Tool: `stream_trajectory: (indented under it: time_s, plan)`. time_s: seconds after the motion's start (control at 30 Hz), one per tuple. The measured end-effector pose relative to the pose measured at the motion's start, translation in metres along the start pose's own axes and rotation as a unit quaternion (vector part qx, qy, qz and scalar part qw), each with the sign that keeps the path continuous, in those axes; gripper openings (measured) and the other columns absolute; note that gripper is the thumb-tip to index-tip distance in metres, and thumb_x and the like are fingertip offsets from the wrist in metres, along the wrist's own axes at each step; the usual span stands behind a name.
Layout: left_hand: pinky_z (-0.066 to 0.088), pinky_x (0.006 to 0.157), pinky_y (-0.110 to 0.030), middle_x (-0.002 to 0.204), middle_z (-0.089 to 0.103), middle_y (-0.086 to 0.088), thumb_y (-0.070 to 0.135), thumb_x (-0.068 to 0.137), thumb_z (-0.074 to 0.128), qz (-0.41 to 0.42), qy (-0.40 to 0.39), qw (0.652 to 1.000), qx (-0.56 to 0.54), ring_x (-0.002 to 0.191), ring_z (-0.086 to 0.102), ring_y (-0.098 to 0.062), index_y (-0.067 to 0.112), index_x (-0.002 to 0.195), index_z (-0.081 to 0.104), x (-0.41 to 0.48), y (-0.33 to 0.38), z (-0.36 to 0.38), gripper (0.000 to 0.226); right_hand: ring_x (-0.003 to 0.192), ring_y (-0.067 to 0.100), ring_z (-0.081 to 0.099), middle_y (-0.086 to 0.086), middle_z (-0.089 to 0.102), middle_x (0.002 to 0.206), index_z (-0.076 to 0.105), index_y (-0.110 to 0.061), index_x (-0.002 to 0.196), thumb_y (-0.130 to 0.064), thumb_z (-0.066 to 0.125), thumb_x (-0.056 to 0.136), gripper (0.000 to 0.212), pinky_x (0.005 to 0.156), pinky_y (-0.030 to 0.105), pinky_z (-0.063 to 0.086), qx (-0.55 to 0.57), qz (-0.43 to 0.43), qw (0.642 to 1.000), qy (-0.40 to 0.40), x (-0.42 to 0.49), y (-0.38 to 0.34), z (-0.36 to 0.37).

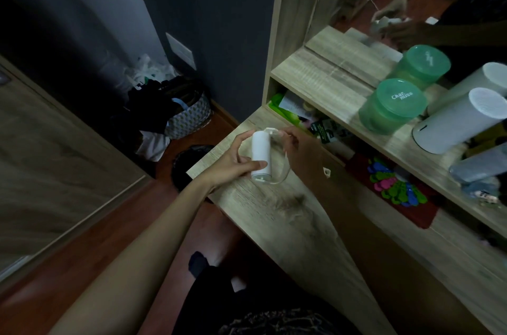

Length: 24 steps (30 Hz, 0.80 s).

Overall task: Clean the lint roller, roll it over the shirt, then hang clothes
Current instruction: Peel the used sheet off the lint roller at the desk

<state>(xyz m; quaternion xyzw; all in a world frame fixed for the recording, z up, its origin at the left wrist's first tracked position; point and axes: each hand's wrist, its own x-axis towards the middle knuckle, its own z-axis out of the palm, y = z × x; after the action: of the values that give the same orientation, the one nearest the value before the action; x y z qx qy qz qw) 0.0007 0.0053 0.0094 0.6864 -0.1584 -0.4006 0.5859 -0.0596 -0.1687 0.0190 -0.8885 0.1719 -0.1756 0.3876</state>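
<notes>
My left hand (233, 160) grips the white lint roller (260, 153) around its cylinder, thumb across the lower part, holding it just above the wooden desk (296, 225). My right hand (300, 146) pinches a thin clear sheet (282, 170) peeling off the roller's right side, near the top end. A small clump of dark hair or lint (295, 201) lies on the desk below the roller. No shirt on a hanger is in view.
A black bin (189, 167) stands on the floor left of the desk. Behind it is a laundry basket (189, 119) piled with dark clothes. The shelf (323, 82) holds a green tub (392, 107) and a white cylinder (461, 120); coloured clips (395, 185) lie below. A mirror sits above.
</notes>
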Motion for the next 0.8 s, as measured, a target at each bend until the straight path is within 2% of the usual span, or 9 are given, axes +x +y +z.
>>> stream_trajectory:
  time_s: [0.07, 0.1, 0.17, 0.33, 0.5, 0.57, 0.67, 0.8]
  plan:
    - [0.045, 0.057, -0.014, 0.049, 0.057, 0.007, 0.008, 0.087, 0.067, -0.001, 0.005, 1.000, -0.011, 0.050, 0.056, -0.004, 0.031, 0.140, 0.027, 0.000, 0.000, 0.003, 0.070, 0.074, 0.018, 0.060, 0.014, 0.070, 0.086, 0.068, 0.001, 0.094, -0.010, 0.052, 0.096, 0.019, 0.066, 0.019, 0.040, -0.001, -0.008, 1.000, 0.008, -0.001, -0.002, 0.001]
    - [0.049, 0.060, -0.016, 0.055, 0.063, 0.004, 0.007, 0.087, 0.067, -0.004, 0.010, 1.000, -0.026, 0.056, 0.062, -0.006, 0.030, 0.139, 0.028, -0.001, 0.000, 0.004, 0.068, 0.073, 0.016, 0.058, 0.014, 0.070, 0.086, 0.068, 0.001, 0.094, -0.010, 0.052, 0.095, 0.019, 0.063, 0.014, 0.038, -0.002, -0.011, 1.000, 0.009, -0.001, -0.003, 0.001]
    - [0.054, 0.065, -0.023, 0.072, 0.071, -0.004, 0.007, 0.087, 0.067, -0.010, 0.026, 0.998, -0.063, 0.072, 0.069, -0.014, 0.028, 0.136, 0.029, 0.000, 0.000, 0.007, 0.065, 0.072, 0.011, 0.054, 0.013, 0.069, 0.085, 0.067, 0.001, 0.094, -0.010, 0.051, 0.096, 0.020, 0.061, 0.004, 0.032, -0.009, -0.014, 1.000, 0.002, -0.002, -0.005, 0.001]
    - [0.057, 0.068, -0.037, 0.101, 0.069, -0.026, 0.021, 0.086, 0.070, -0.012, 0.071, 0.994, -0.080, 0.090, 0.070, -0.036, 0.032, 0.127, 0.032, 0.004, 0.002, 0.016, 0.057, 0.072, 0.009, 0.054, 0.009, 0.068, 0.083, 0.067, 0.001, 0.094, -0.011, 0.053, 0.095, 0.019, 0.062, -0.001, 0.036, 0.000, -0.028, 1.000, 0.006, -0.003, -0.008, -0.001]
    - [0.058, 0.073, -0.041, 0.104, 0.067, -0.026, 0.024, 0.088, 0.068, -0.019, 0.088, 0.993, -0.071, 0.088, 0.069, -0.032, 0.033, 0.128, 0.032, 0.006, 0.002, 0.018, 0.055, 0.075, 0.013, 0.058, 0.013, 0.070, 0.087, 0.067, 0.002, 0.096, -0.009, 0.054, 0.094, 0.017, 0.063, -0.003, 0.036, 0.009, -0.034, 0.999, -0.004, 0.000, -0.007, -0.002]
    - [0.055, 0.083, -0.052, 0.107, 0.066, -0.027, 0.031, 0.083, 0.072, -0.025, 0.096, 0.992, -0.081, 0.095, 0.067, -0.040, 0.036, 0.124, 0.034, 0.006, 0.002, 0.018, 0.056, 0.076, 0.011, 0.056, 0.012, 0.070, 0.089, 0.067, 0.002, 0.097, -0.009, 0.054, 0.094, 0.018, 0.063, -0.002, 0.037, 0.011, -0.033, 0.999, -0.008, 0.001, -0.007, -0.003]
    - [0.048, 0.088, -0.063, 0.109, 0.065, -0.029, 0.037, 0.078, 0.076, -0.032, 0.102, 0.989, -0.097, 0.100, 0.062, -0.050, 0.037, 0.122, 0.037, 0.007, 0.002, 0.019, 0.059, 0.078, 0.010, 0.056, 0.012, 0.070, 0.092, 0.067, 0.000, 0.099, -0.012, 0.053, 0.095, 0.019, 0.064, 0.001, 0.036, 0.010, -0.024, 1.000, -0.017, 0.001, -0.006, -0.002]
    - [0.050, 0.088, -0.061, 0.110, 0.067, -0.025, 0.036, 0.078, 0.075, -0.035, 0.101, 0.988, -0.109, 0.098, 0.066, -0.043, 0.035, 0.126, 0.036, 0.009, 0.000, 0.019, 0.062, 0.077, 0.010, 0.056, 0.013, 0.070, 0.091, 0.067, 0.001, 0.098, -0.011, 0.053, 0.095, 0.019, 0.065, 0.002, 0.036, 0.016, -0.021, 1.000, -0.011, 0.000, -0.006, -0.002]
